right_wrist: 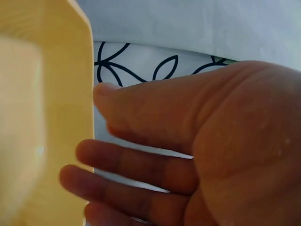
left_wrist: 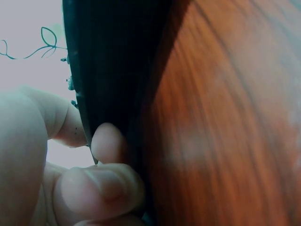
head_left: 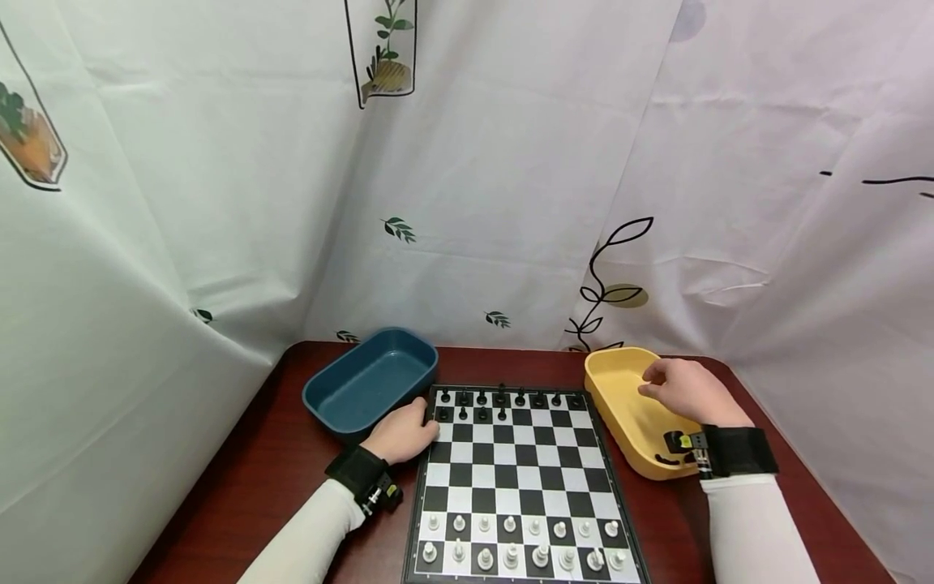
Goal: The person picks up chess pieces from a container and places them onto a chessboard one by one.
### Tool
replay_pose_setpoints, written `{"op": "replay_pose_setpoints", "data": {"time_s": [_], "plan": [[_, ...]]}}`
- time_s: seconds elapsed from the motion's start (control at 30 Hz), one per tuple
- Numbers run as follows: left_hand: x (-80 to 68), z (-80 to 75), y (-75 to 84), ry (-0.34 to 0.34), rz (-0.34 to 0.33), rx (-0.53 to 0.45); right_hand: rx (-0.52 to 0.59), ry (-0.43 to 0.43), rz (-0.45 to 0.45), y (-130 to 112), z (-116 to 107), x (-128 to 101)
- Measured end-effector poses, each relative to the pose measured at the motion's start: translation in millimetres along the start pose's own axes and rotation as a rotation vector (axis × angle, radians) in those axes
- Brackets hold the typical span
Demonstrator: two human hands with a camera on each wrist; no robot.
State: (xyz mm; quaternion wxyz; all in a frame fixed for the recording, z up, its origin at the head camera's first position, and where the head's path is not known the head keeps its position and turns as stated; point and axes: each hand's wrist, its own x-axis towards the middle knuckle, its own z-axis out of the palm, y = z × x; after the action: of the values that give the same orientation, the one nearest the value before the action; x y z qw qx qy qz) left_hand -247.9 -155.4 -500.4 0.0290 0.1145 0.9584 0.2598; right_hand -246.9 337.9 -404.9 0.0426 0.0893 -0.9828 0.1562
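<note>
A black-and-white chessboard (head_left: 521, 470) lies on the table. Its left edge is held by my left hand (head_left: 401, 431); in the left wrist view, fingers (left_wrist: 108, 143) of that hand stand on both sides of the dark rim. Black chess pieces (head_left: 482, 398) fill the far row, with several more on the left part of the row before it. White chess pieces (head_left: 511, 556) stand in the two near rows. Over the yellow tray (head_left: 627, 405) hovers my right hand (head_left: 686, 388); its fingers are loosely bent and slightly spread, holding nothing visible.
A blue tray (head_left: 368, 381) sits at the back left, close to my left hand. Some small dark shape (head_left: 666, 460) shows in the yellow tray near my right wrist, too small to identify. White printed cloth (head_left: 467, 203) hangs behind the dark red table (head_left: 219, 487).
</note>
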Motion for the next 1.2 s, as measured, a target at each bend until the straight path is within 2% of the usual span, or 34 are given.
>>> {"op": "replay_pose_setpoints", "data": {"time_s": [0.23, 0.57, 0.77, 1.0, 1.2], "plan": [[-3.3, -3.0, 2.8, -0.004, 0.015, 0.012, 0.022, -0.042, 0.003, 4, 2, 0], [1.2, 2.8, -2.9, 0.0, 0.011, 0.009, 0.066, -0.216, 0.059, 8, 8, 0], [1.3, 1.8, -1.2, 0.0, 0.007, 0.011, 0.1, -0.268, 0.111, 8, 10, -3], [2.2, 2.6, -2.2, 0.015, 0.022, 0.027, 0.191, -0.325, 0.173, 10, 16, -8], [2.1, 3.2, -2.6, 0.011, 0.018, 0.012, 0.17, -0.328, 0.176, 10, 19, -9]]}}
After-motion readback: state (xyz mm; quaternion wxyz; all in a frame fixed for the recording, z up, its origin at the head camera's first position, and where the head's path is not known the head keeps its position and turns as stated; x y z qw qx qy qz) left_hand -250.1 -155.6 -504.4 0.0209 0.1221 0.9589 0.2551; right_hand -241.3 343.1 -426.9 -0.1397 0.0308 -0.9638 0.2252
